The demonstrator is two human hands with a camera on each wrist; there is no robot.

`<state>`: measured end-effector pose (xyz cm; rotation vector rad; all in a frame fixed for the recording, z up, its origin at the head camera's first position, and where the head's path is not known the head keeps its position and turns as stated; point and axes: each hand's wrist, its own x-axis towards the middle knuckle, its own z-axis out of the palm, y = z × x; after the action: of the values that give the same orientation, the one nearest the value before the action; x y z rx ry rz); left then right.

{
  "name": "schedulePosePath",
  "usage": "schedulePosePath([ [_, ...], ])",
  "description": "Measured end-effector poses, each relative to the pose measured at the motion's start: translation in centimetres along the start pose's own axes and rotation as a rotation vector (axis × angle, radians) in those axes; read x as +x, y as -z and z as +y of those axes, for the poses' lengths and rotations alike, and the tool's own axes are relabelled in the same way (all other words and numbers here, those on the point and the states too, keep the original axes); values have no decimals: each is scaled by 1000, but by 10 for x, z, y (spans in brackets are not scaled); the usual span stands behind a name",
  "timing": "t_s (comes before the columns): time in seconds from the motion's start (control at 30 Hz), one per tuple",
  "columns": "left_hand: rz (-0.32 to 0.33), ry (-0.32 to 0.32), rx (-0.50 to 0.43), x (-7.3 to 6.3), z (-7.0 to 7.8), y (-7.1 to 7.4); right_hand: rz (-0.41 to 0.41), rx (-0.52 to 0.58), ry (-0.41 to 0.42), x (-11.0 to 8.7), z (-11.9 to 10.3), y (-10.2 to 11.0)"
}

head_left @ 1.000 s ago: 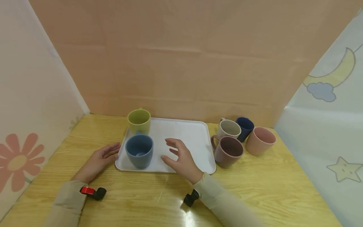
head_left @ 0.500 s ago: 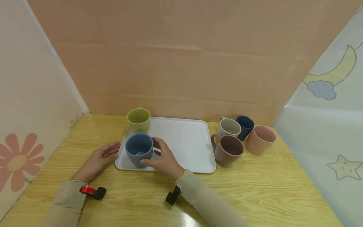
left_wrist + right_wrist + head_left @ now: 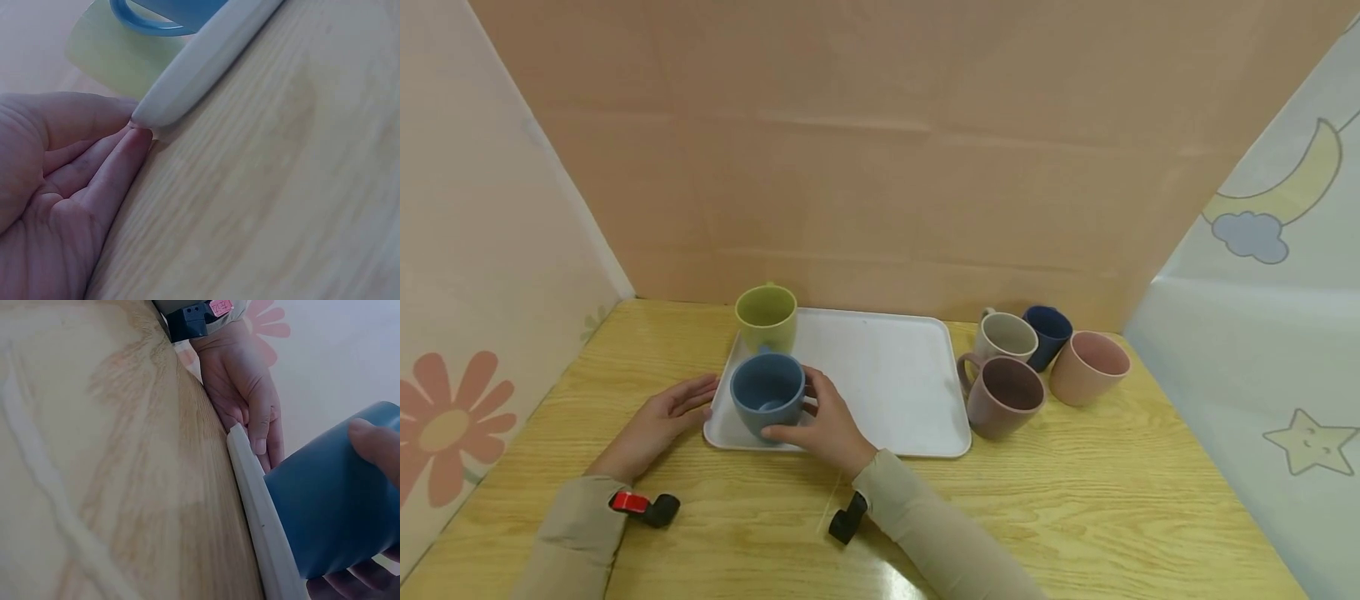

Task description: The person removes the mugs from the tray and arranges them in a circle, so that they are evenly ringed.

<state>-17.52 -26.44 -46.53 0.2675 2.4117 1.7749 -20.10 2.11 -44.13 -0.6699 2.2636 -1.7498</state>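
Observation:
A blue mug (image 3: 769, 392) stands on the near left part of a white tray (image 3: 887, 375), its handle turned to the far side. My right hand (image 3: 829, 423) grips this mug from the right, thumb on the near side and fingers round behind. At the tray's left edge, my left hand (image 3: 658, 423) pinches the rim. In the left wrist view its thumb lies over the rim (image 3: 181, 81) and the fingertips (image 3: 134, 142) are at its underside. Just beyond the blue mug, a yellow-green mug (image 3: 767, 321) stands at the tray's far left corner.
Right of the tray stand a mauve mug (image 3: 1000, 404), a beige mug (image 3: 1006, 337), a navy mug (image 3: 1048, 333) and a pink mug (image 3: 1086, 371), close together on the wooden table (image 3: 1075, 517). A paper-covered wall (image 3: 850, 167) rises behind.
My right hand has moved left from over the tray's middle and has taken hold of the blue mug. The left hand and the other mugs have stayed in place.

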Motion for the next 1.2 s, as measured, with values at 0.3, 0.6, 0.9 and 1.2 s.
schedulePosePath([
  [0.3,2,-1,19,1,-2,0,16,37,-13,0,1,6],
  [0.6,4,-18,10,0,-4,2,12,66,-19,-9,6,24],
  [0.9,3,-22,3,2,-7,1,26,66,7,-28,6,62],
  [1.2,-2,-11,4,1,-4,2,46,13,68,-57,-4,110],
])
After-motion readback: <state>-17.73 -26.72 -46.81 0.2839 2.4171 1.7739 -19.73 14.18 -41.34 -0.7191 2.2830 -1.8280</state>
